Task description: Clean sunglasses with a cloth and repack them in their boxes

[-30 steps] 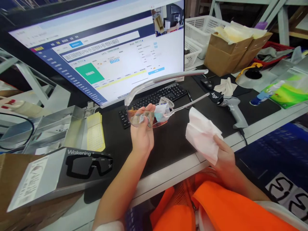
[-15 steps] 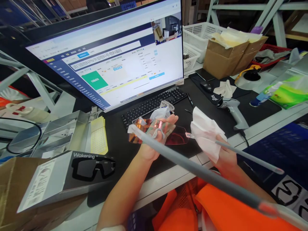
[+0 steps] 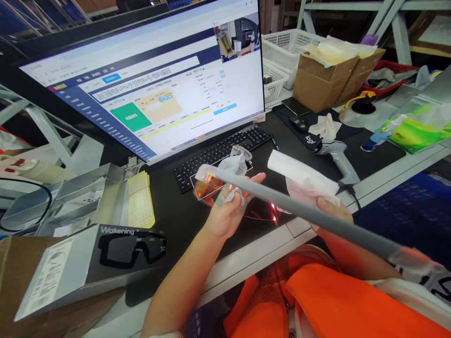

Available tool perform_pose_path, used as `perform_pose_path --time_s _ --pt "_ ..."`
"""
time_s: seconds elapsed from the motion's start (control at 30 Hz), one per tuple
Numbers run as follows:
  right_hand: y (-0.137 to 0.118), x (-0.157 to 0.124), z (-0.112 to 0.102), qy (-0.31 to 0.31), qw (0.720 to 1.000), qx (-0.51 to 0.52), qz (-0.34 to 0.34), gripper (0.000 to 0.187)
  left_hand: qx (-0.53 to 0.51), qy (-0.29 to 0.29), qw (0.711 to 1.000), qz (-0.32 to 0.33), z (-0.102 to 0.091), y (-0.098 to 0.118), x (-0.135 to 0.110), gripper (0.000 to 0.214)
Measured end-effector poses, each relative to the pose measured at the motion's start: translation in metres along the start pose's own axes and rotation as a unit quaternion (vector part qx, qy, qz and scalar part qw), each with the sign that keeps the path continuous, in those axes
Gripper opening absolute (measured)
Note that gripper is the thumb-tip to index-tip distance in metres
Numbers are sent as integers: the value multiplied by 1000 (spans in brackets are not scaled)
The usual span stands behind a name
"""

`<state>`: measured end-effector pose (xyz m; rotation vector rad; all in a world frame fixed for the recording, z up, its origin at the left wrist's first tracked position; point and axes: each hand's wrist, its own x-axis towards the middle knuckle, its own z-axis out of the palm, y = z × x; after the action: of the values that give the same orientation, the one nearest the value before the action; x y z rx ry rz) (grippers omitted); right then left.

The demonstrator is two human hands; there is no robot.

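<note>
Sunglasses with a shiny orange-red lens (image 3: pixel 204 188) and a long grey temple (image 3: pixel 292 203) are in my left hand (image 3: pixel 224 217). My thumb lies at the nose piece, and the other fingers stretch out behind the lens. The grey temple slants across the view toward me and partly covers the lens. To the right, my right hand (image 3: pixel 334 211) grips a white wipe (image 3: pixel 299 177), folded over along its top. The wipe is beside the lens's right end; whether they touch, I cannot tell. The second temple is hidden.
Behind the hands stand a keyboard (image 3: pixel 225 149) and a large monitor (image 3: pixel 197 94). A barcode scanner (image 3: pixel 338 159), mouse (image 3: pixel 299 124) and crumpled cloth (image 3: pixel 324 126) lie right. A sunglasses box (image 3: pixel 88 267) and yellow label sheets (image 3: pixel 141 199) are left; crumpled clear plastic (image 3: pixel 234 163) lies near the keyboard.
The sunglasses have turned and tilted, and the second temple has gone out of sight. The wipe, spread flat before, is now folded over in my right hand. The view has shifted slightly.
</note>
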<state>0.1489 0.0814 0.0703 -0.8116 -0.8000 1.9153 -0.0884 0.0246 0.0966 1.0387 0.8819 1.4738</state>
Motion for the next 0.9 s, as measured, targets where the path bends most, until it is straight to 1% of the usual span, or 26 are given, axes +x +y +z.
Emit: perform_pose_path --time_s 0.07,0.13,0.2,0.23,0.3,0.37,0.4,0.43,0.47,0.5,0.57,0.63,0.67,0.7,0.73,0.8,0.9 --pt "-11 -4 13 -35 996 -40 -66 30 -7 -1 1000 8 1 -1 1 38" --pt "-19 -5 23 -64 985 -98 -129 28 -15 -6 1000 15 1 -1 2 36" --pt "-23 1 25 -50 978 -129 -159 26 -22 0 1000 19 0 2 3 35" --pt "-25 6 23 -33 977 -136 -163 27 -25 11 999 18 -2 4 4 34" --pt "-31 20 11 -15 974 -158 -161 28 -33 49 998 23 -7 11 5 32" --pt "-47 41 -8 -6 962 -214 -170 29 -42 95 994 42 -14 17 8 28" --pt "-62 53 -18 8 949 -255 -186 30 -45 116 991 52 -17 21 9 27" --pt "-80 67 -27 34 929 -301 -212 29 -47 136 988 63 -20 24 10 27" --pt "-102 83 -35 69 901 -355 -241 28 -49 156 984 71 -23 27 10 26" --pt "-127 100 -42 106 864 -410 -270 26 -48 175 981 76 -24 30 11 26" --pt "-182 139 -51 180 784 -514 -299 24 -42 208 974 82 -26 35 12 24" --pt "-235 181 -59 235 698 -607 -298 30 -32 235 968 85 -28 38 12 22" --pt "-258 201 -64 252 652 -657 -281 36 -29 246 965 85 -29 39 13 22" --pt "-276 220 -70 268 606 -712 -233 40 -28 259 962 86 -30 39 14 22" --pt "-291 237 -76 277 566 -755 -180 41 -28 272 958 87 -31 40 15 23" --pt "-306 263 -91 280 536 -790 -102 40 -30 299 949 91 -36 41 17 25" --pt "-307 285 -111 292 524 -799 -38 40 -27 335 938 89 -46 44 20 31"
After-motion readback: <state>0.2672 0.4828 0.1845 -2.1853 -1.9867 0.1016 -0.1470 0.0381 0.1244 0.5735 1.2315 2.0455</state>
